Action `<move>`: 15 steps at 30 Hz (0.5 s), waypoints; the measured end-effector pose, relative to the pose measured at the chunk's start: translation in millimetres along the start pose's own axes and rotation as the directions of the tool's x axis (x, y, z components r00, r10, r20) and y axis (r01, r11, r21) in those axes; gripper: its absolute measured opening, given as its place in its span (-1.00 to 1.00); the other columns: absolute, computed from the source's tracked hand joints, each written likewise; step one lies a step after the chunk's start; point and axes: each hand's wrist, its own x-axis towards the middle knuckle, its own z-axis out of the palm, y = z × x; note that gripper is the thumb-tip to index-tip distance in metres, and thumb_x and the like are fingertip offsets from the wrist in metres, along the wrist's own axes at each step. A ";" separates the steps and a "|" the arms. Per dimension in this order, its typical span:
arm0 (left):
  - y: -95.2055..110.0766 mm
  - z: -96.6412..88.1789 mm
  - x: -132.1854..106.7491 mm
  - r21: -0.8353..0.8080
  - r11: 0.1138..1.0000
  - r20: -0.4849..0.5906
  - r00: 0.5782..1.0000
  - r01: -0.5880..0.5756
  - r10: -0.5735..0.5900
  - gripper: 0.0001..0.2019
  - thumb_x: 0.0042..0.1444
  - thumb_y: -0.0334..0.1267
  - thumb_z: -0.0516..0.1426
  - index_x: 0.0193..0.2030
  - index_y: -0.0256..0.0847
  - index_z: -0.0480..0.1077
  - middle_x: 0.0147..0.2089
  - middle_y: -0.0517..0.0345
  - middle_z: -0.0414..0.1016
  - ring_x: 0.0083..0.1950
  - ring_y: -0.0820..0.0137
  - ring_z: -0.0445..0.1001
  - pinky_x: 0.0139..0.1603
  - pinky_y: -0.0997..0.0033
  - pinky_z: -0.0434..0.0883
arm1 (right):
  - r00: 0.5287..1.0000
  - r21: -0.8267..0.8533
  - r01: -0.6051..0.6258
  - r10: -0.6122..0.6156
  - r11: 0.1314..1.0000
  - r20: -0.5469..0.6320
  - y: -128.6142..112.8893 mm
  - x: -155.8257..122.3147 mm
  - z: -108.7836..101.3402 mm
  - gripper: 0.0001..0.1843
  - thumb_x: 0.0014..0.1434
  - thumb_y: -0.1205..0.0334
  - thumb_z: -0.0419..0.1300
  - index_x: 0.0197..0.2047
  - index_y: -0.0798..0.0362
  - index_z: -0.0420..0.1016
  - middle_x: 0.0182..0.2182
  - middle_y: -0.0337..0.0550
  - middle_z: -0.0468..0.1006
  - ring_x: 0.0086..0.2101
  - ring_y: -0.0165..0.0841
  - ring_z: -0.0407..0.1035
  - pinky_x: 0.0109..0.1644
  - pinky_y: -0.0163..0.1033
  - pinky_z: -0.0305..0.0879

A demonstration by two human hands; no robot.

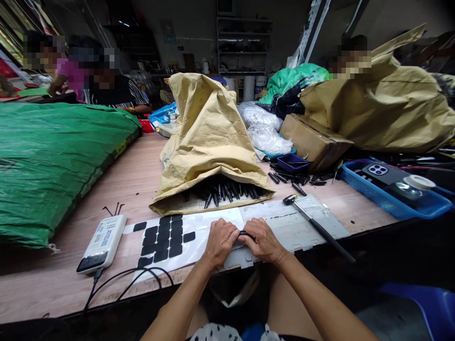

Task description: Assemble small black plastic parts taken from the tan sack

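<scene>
My left hand [222, 240] and my right hand [263, 240] meet over the table's front edge, fingers closed on one small black pen-like piece [244, 233]. Most of that piece is hidden by the fingers. Just beyond, a tan sack [213, 137] lies with its mouth towards me, showing many black pen-like pieces [229, 190] inside. Under and beside my hands are a grey board [280, 227] and a white sheet [199, 222] bearing black rounded squares [163, 239]. A hammer [313, 222] with a black handle rests on the board to the right.
A white power bank [103, 244] with black cables is at left, near a big green sack [60, 161]. To the right are a blue tray [384, 201] holding a phone [394, 177], a cardboard box [313, 139] and loose black pieces [298, 188]. Other people sit behind.
</scene>
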 end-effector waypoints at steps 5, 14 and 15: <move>0.4 -1.1 -1.2 -0.017 1.000 -0.003 1.000 -0.006 0.006 -0.60 0.43 -0.16 -0.10 -0.46 -0.20 0.25 -0.39 0.21 0.41 -0.17 0.32 0.27 -0.06 0.17 0.11 | 0.998 0.004 -0.022 0.022 1.000 -0.059 -5.5 -1.7 -0.9 -0.75 0.28 0.09 0.21 -0.36 0.02 0.33 -0.40 -0.19 0.42 -0.30 -0.29 0.21 -0.16 -0.14 0.06; 1.8 -2.7 -0.5 0.009 1.000 0.013 1.000 -0.027 0.027 -0.59 0.42 -0.16 -0.11 -0.46 -0.18 0.27 -0.37 0.21 0.45 -0.16 0.30 0.27 -0.06 0.16 0.11 | 0.995 -0.034 0.034 -0.037 0.999 -0.095 -2.1 -3.5 4.3 -0.78 0.37 0.18 0.10 -0.35 0.00 0.34 -0.37 -0.13 0.40 -0.29 -0.25 0.18 -0.18 -0.15 0.12; 1.5 -2.6 -0.2 0.011 1.000 0.017 0.999 -0.029 0.029 -0.59 0.42 -0.16 -0.11 -0.47 -0.17 0.28 -0.37 0.21 0.46 -0.16 0.30 0.27 -0.06 0.15 0.12 | 0.995 -0.039 0.042 -0.046 0.998 -0.091 -1.4 -3.1 4.5 -0.77 0.38 0.20 0.08 -0.36 0.00 0.34 -0.38 -0.13 0.40 -0.30 -0.25 0.17 -0.18 -0.15 0.12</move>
